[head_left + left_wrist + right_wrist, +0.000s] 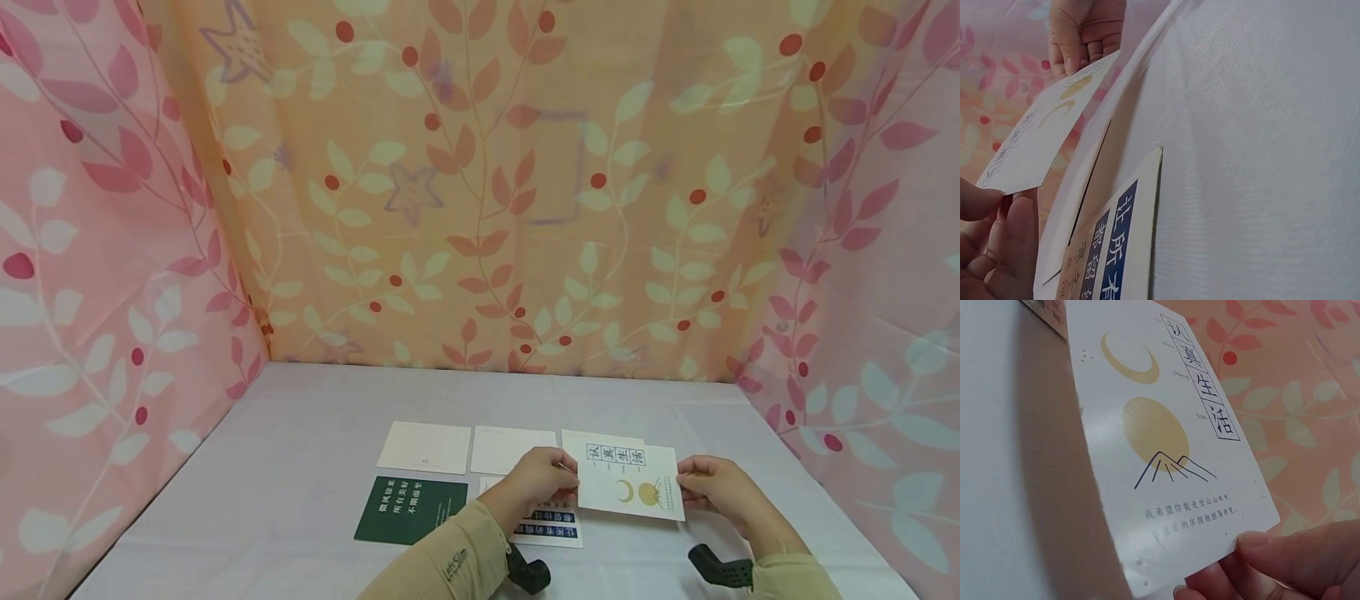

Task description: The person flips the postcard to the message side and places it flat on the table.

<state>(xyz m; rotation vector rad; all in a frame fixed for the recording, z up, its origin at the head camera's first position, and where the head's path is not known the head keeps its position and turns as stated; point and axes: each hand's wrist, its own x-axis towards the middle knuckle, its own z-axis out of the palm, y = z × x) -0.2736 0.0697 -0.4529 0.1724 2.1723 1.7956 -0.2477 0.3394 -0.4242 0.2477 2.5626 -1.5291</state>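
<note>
Both hands hold one white postcard (628, 487) up off the table, tilted, its printed face toward the head camera. It bears a yellow moon, a yellow sun over mountain lines and Chinese characters. My left hand (542, 482) pinches its left edge, and my right hand (723, 492) pinches the right edge between thumb and fingers. In the right wrist view the right thumb (1285, 550) lies on the card's corner. Under the left forearm, a card with dark blue text bands (551, 525) lies partly hidden. Behind the held postcard a pale card (600, 435) shows only its upper part.
Two more pale cards, one at the left (424, 447) and one in the middle (513, 450), lie in the back row. A dark green card (408, 510) with white characters lies at the front left. Patterned cloth (480, 250) walls the white table (247, 500) at the back and sides.
</note>
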